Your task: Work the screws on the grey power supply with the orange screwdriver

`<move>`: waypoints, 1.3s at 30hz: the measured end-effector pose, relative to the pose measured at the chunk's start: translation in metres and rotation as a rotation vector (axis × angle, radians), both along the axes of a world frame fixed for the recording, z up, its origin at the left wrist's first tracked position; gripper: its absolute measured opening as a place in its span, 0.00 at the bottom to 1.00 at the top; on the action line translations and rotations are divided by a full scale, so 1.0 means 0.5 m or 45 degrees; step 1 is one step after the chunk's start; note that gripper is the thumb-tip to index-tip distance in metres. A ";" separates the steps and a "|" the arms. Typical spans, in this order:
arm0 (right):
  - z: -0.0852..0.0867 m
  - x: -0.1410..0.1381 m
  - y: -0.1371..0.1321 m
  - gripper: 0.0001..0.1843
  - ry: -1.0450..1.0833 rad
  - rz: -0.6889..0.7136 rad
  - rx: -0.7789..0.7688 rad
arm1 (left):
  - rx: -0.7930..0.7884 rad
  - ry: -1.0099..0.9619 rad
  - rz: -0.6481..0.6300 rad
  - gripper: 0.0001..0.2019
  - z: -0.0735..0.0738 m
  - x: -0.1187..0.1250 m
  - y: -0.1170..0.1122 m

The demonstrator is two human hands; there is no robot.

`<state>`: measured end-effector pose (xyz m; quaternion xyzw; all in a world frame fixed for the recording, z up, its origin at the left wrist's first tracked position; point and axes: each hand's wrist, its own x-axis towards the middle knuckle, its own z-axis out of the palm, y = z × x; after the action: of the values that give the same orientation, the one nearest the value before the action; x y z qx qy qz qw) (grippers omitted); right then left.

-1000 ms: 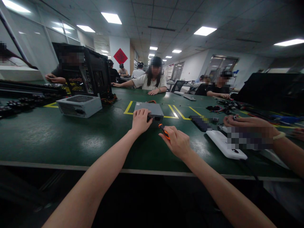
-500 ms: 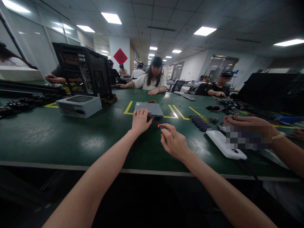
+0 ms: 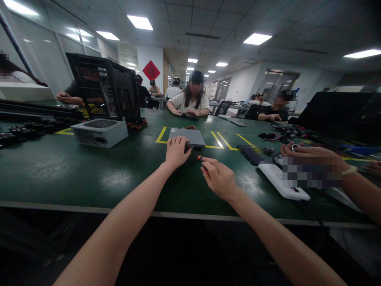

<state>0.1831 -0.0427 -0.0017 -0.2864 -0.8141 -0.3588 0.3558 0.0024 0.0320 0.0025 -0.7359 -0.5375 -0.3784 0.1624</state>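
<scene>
A flat grey metal unit lies on the green table inside a yellow marked box. My left hand rests on its near left edge, fingers curled over the top. My right hand is closed round a screwdriver with an orange and black handle. Only the tip end of the handle shows past my fingers, pointing at the unit's near right corner.
A silver power supply and a black computer case stand at the back left. A co-worker's hand rests at the right over a white device. Cables lie at the far right. Other people sit along the far side.
My right hand has rolled over the screwdriver and shifted slightly toward the unit, hiding most of the orange handle. My left hand has stayed on the unit.
</scene>
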 end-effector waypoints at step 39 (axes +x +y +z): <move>0.000 -0.007 -0.009 0.10 -0.234 0.045 -0.123 | 0.000 -0.014 0.000 0.14 0.000 0.000 -0.002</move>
<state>0.1797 -0.0472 -0.0015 -0.2548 -0.8645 -0.3376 0.2715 0.0022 0.0312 0.0025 -0.7338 -0.5383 -0.3826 0.1594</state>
